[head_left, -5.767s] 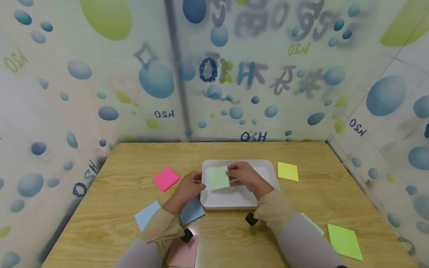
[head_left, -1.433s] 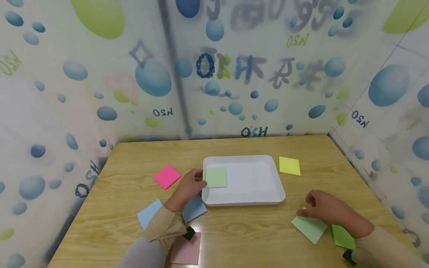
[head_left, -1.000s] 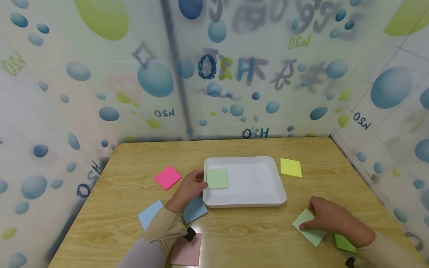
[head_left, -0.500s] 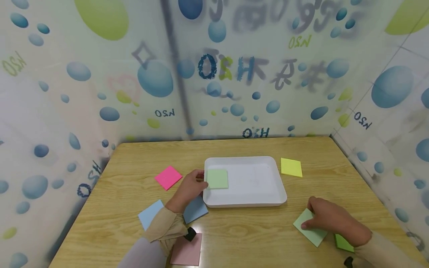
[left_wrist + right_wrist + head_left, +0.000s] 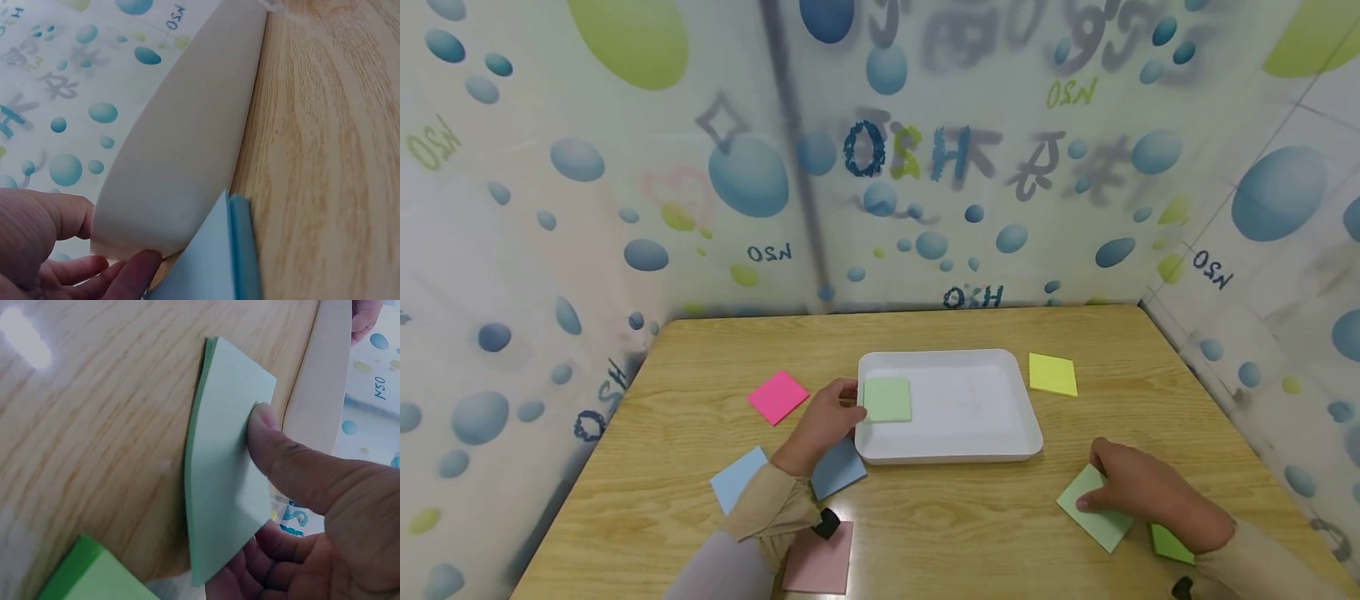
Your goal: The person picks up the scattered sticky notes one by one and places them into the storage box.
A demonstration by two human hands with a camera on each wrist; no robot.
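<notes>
A white tray (image 5: 962, 408) lies on the table, with a pale green sticky note pad (image 5: 887, 400) flat in its left end. My left hand (image 5: 823, 421) grips the tray's left wall, thumb over the rim; the left wrist view shows the fingers (image 5: 134, 278) on the wall's outer side. To the right of the tray my right hand (image 5: 1138, 483) pinches a second pale green sticky note pad (image 5: 1097, 521) at the table. Its thumb (image 5: 265, 428) lies on the pad's face, and the other fingers are partly hidden behind the pad in the right wrist view.
Around the tray lie more sticky note pads: pink (image 5: 778, 397), yellow (image 5: 1052, 374), light blue (image 5: 737, 477), darker blue (image 5: 837, 469) under the left wrist, and dusty pink (image 5: 820, 560). A bright green pad (image 5: 1169, 544) is partly covered by the right wrist. A patterned wall (image 5: 880, 225) stands behind the table.
The right hand has let go of the first pale green pad in the tray, moved right and taken hold of the second. The left hand stays at the tray. Little moved in the last second.
</notes>
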